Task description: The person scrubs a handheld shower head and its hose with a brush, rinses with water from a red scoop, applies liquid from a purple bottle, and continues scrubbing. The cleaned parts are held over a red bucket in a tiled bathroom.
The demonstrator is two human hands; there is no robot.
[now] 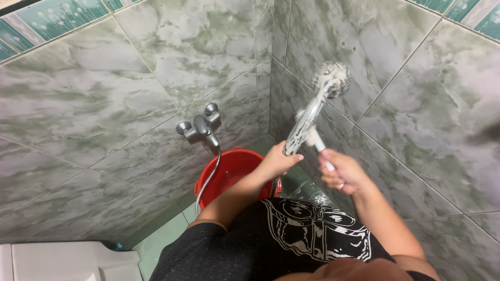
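Green-and-white marbled wall tiles (pixel 120 99) line a shower corner, with a band of teal patterned tiles along the top edges.

Item: toilet cistern (pixel 67 262), white, at lower left, partly cut off by the frame.

Item: red bucket (pixel 229 169), round, on the pale green floor in the corner, below the tap; part of its rim is hidden by the left forearm.

Item: chrome mixer tap (pixel 200 126), wall-mounted on the left wall, two round knobs. A ribbed metal hose (pixel 208 179) drops from it past the bucket's left rim.

Item: shower head (pixel 315 106), chrome handle with round spray face, held up tilted against the right wall, coated in white foam.

Item: left hand (pixel 278 160), grip clenched around the lower end of the shower head's handle.

Item: right hand (pixel 344 173), grip clenched on the white handle of a small brush (pixel 311 132), whose head lies against the shower head's handle.
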